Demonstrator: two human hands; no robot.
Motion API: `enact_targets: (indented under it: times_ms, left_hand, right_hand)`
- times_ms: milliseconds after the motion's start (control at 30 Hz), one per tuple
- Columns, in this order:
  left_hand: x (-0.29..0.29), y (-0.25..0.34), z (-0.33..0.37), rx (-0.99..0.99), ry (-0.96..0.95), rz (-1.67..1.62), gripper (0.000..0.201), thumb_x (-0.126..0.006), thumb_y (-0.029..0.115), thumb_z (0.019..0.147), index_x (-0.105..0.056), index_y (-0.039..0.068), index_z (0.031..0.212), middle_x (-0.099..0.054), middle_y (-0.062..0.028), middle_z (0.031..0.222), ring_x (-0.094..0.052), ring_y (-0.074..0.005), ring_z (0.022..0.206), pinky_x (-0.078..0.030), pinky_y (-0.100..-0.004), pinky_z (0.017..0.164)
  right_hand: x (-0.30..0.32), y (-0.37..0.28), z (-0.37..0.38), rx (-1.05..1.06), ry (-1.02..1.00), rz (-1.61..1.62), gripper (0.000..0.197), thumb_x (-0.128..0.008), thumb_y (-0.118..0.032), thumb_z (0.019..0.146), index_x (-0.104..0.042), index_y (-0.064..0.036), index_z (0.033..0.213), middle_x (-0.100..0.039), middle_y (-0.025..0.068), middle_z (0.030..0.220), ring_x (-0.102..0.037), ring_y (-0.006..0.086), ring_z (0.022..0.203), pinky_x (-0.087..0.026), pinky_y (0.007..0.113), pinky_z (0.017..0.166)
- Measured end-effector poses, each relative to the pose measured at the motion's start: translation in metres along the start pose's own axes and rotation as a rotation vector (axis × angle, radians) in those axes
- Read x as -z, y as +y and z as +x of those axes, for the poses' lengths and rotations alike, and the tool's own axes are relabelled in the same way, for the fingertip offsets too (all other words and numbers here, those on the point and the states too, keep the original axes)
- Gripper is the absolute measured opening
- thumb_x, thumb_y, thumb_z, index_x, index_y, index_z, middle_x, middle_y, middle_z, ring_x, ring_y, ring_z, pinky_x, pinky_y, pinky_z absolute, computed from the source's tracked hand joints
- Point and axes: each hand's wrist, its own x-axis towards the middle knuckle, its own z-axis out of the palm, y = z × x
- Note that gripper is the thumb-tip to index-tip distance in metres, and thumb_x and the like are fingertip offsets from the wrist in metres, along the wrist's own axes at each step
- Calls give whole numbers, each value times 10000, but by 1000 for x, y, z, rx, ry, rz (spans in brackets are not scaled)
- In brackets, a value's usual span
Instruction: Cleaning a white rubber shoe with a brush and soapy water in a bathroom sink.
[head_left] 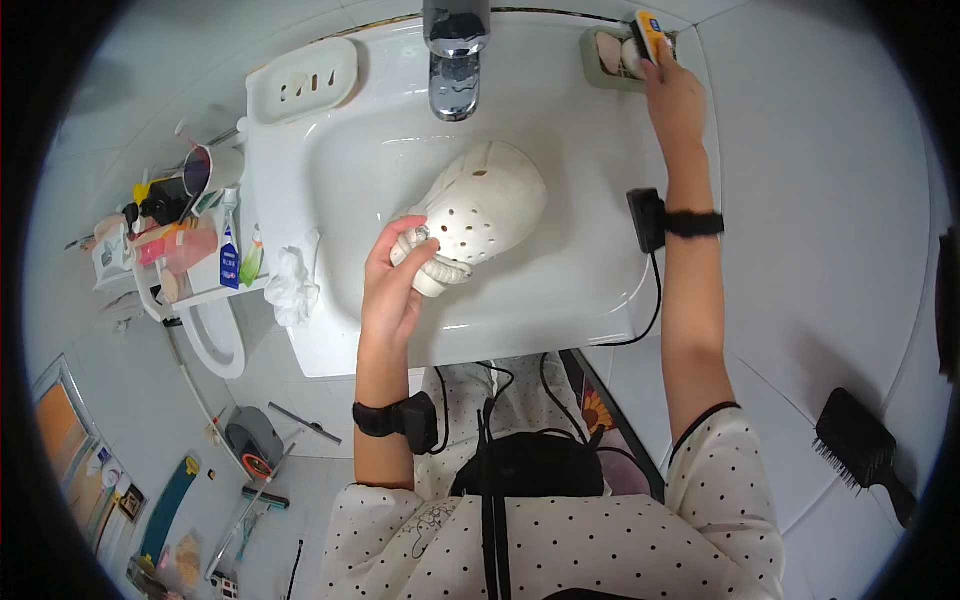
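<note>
My left hand (pixel 392 280) is closed round the heel-strap end of a white clog (pixel 500 205). The clog has holes in its rounded upper and is held over the white sink basin (pixel 590 280), toe pointing up and to the right. At the far right corner of the sink, my right hand (pixel 675 95) grips a small scrubbing brush (pixel 650 38) with a yellow back and dark bristles. The brush is at a green soap box (pixel 603 77) that holds a pinkish soap and a white round piece.
A chrome faucet (pixel 457 70) stands at the sink's back edge. On the left back corner sits a white soap dish (pixel 303 82). A crumpled white cloth (pixel 293 285) hangs at the left rim, beside a crowded shelf (pixel 215 293). A black hairbrush (pixel 858 440) is at the right.
</note>
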Motion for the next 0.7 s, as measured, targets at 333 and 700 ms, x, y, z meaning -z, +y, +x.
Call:
enact_targets:
  times_ms: [333, 700]
  left_hand:
    - [-16, -8, 18, 9, 40, -68, 486, -573, -124, 692, -417, -29, 1142, -553, -150, 977, -599, -232, 871, -527, -334, 732]
    - [-22, -2, 33, 78, 35, -68, 548, -541, -135, 656, -384, -48, 1173, -538, -167, 954, -601, -236, 782, -520, -322, 625]
  right_hand:
    - [83, -87, -161, 322, -383, 752, 449, -579, -104, 814, -490, -127, 1252, -476, 95, 790, -467, 227, 559, -421, 315, 505]
    - [37, -118, -155, 391, -363, 669, 443, -538, -128, 833, -459, -82, 1266, -478, 125, 745, -501, 273, 556, -440, 365, 492]
